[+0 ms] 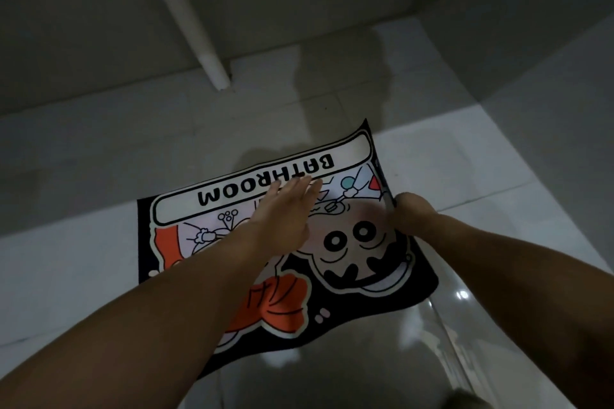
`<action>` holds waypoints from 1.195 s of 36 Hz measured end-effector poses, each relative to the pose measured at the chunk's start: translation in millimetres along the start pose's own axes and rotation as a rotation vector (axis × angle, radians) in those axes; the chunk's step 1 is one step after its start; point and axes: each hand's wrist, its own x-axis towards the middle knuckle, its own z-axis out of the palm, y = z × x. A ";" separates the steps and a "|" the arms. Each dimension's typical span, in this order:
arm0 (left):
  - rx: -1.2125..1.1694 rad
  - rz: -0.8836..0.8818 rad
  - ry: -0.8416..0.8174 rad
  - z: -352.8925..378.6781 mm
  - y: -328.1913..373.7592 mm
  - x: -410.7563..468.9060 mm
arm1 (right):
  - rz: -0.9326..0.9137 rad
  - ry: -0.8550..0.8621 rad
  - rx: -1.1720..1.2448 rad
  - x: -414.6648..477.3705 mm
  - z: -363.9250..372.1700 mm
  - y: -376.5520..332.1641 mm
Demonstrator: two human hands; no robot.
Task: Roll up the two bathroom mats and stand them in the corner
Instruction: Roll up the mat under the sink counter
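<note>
One bathroom mat (362, 262) lies on the tiled floor, black-edged with a cartoon figure, an orange bow and the word BATHROOM upside down to me. Its far right corner curls up off the floor. My left hand (285, 206) is flat and open, fingers stretched over the middle of the mat near the lettering. My right hand (408, 209) is closed on the mat's right edge, which looks slightly lifted there. Only this one mat is in view.
Pale glossy floor tiles (99, 259) surround the mat. A white pipe (189, 16) runs down the grey wall (83, 26) to the floor beyond the mat. A second wall (531, 26) at the right meets it in a corner at the top right.
</note>
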 end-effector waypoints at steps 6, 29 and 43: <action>-0.059 0.031 0.044 -2.9 -10.8 -10.3 | 0.060 0.055 0.243 -2.1 11.6 -20.4; -0.358 0.098 0.208 -69.4 -24.3 13.6 | -0.719 0.187 -0.660 -117.7 -105.4 -86.1; -0.373 -0.084 0.064 -193.8 -42.4 -61.9 | -1.011 0.436 -0.798 -165.7 -180.7 -132.3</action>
